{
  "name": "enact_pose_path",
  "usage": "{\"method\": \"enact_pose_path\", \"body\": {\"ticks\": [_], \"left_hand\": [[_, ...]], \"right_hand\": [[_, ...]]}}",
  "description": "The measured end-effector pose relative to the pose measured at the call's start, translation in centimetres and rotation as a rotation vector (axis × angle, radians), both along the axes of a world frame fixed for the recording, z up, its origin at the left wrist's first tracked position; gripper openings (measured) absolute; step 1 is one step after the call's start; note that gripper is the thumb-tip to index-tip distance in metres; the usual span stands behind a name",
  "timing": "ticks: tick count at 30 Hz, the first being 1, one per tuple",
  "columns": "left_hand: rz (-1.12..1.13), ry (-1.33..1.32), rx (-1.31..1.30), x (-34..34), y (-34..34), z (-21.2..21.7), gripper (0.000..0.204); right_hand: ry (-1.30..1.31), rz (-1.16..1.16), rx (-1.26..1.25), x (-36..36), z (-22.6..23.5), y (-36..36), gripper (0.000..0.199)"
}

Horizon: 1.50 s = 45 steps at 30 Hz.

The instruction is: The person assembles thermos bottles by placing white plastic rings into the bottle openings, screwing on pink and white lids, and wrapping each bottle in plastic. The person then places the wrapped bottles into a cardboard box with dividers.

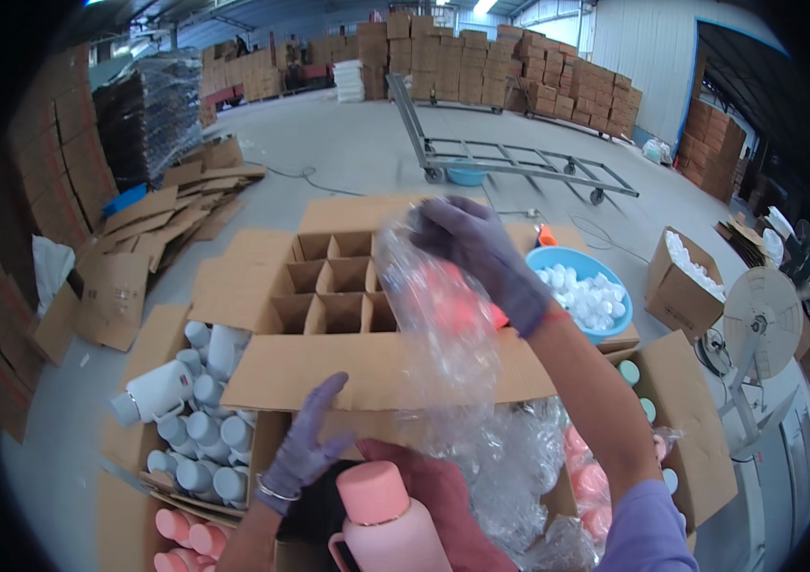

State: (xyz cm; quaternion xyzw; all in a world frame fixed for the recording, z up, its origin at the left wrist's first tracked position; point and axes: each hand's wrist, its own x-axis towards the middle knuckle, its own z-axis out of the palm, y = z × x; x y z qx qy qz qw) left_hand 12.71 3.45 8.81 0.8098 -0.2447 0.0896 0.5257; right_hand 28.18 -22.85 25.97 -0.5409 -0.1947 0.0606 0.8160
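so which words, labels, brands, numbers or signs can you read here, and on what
No text is readable here.
Light grey bottle lying on top: small dark mark, too small to read.
Carton at right: faint print, too blurred.
Pink bottle: none visible.
Held clear plastic: none visible.

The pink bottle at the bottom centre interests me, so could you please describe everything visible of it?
The pink bottle has a coral cap in place, a thin shiny ring below it, a smooth, paler body and a handle on its left side. It leans slightly left, its base cut off by the frame. Dark red fabric lies behind it; contact is unclear. The left hand is nearby, apart from it.
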Motion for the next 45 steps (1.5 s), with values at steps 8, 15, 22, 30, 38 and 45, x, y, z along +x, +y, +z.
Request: {"method": "enact_pose_path", "body": {"ticks": [8,15,22,30,38,45], "left_hand": [[0.048,-0.069,0.16,3.1,-0.6,-5.0,0.11],[0.321,0.506,-0.806,5.0,-2.2,-4.0,0.059],[-0.146,0.759,-1.383,5.2,8.3,-5.4,0.03],[0.644,0.336,-0.122,-1.3,25.0,-6.0,0.069],[0.132,-0.253,-0.026,1.6,3.9,5.6,0.034],[0.347,0.652,-0.345,1.1,-0.5,-3.2,0.049]], "right_hand": [[-0.073,-0.341,0.225,14.0,0.2,7.0,0.033],[-0.108,-0.202,-0.198,8.3,-6.4,5.3,0.062],[-0.056,-0.319,-0.526,3.5,-13.3,-1.2,0.072],[0.168,0.028,-0.601,4.1,-11.6,5.2,0.078],[-0.514,0.161,-0.894,-0.3,-19.4,10.8,0.034],[0.488,-0.027,0.462,-11.0,-23.1,4.3,0.023]]}}
